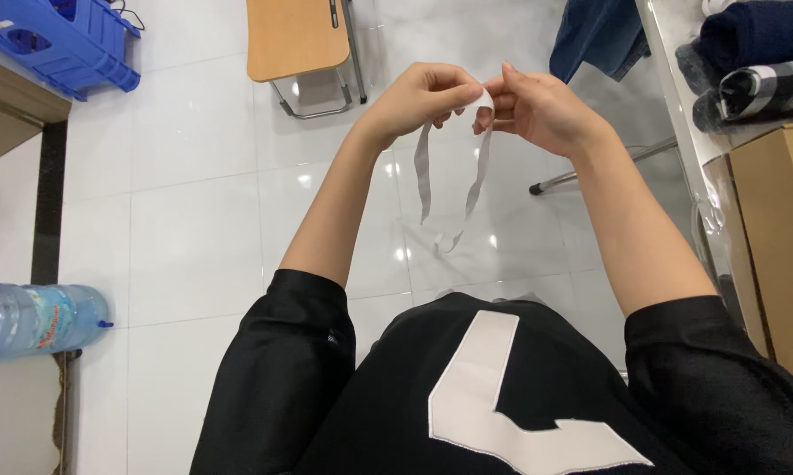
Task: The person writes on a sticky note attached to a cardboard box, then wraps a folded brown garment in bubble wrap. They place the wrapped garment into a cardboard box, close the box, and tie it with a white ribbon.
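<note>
A narrow white strip of ribbon or elastic (424,171) hangs in a loop over the white tiled floor. My left hand (424,95) pinches one end of it at the top. My right hand (541,110) pinches the other end, and the fingertips of both hands nearly touch. The two tails of the strip dangle down and meet near the bottom. Both arms are stretched out in front of my black shirt (502,396), which bears a white patch.
A wooden-topped stool (295,40) stands ahead, a blue plastic crate (62,44) at the far left. A large water bottle (36,318) lies on the left. On the right are a glass table (678,105) with folded clothes (748,62), a cardboard box (783,237) and hanging jeans (599,31).
</note>
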